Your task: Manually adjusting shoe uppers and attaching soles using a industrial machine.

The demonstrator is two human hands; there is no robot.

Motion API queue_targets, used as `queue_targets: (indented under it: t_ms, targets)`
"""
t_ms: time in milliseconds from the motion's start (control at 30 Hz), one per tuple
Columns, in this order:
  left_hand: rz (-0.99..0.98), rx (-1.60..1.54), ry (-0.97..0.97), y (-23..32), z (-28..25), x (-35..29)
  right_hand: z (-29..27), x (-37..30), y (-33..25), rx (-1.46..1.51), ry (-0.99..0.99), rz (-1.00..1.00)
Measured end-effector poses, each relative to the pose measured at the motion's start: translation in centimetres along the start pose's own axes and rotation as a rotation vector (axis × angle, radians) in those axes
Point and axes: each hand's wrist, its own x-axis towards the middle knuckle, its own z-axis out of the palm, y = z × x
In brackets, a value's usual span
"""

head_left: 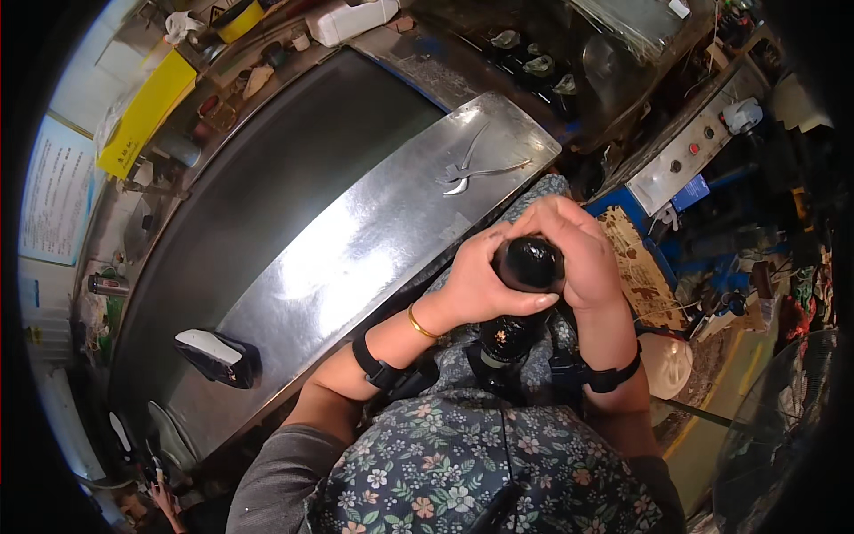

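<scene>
In the workshop, we find a dark band running beside a bare-metal worktop. We record a floral apron, a black-and-white shoe toward the worktop's left end, and pincers, handles spread, near its far end. Left hand and right hand jointly grasp a glossy black rounded piece before the apron.

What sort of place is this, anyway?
Probably a workshop, perhaps one where shoes are made: a black-and-white, shoe-shaped piece and pliers lie on the worktable, and there's a control panel with round knobs off to the right.
</scene>
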Motion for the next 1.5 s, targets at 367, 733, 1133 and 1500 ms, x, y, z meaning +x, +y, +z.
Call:
queue_targets:
  t_ms: [367,733,1133,1500]
  targets:
    - [-0.638,-0.667,0.698,-7.2,-6.0,0.6,-4.2,-5.5,9.1,-0.740,-0.209,-0.025]
    - [-0.797,-0.640,0.737,-7.9,-6.8,-3.1,-6.5,-3.3,13.3,-0.192,0.066,0.117]
    - [-0.645,0.044,0.746,-1.5,-13.3,-16.3,-12.3,21.0,6.1,-0.289,0.295,-0.117]
    - [-0.905,1.275,1.735,3.1,-23.7,-37.7,-8.6,24.5,14.8,-0.578,-0.332,0.028]
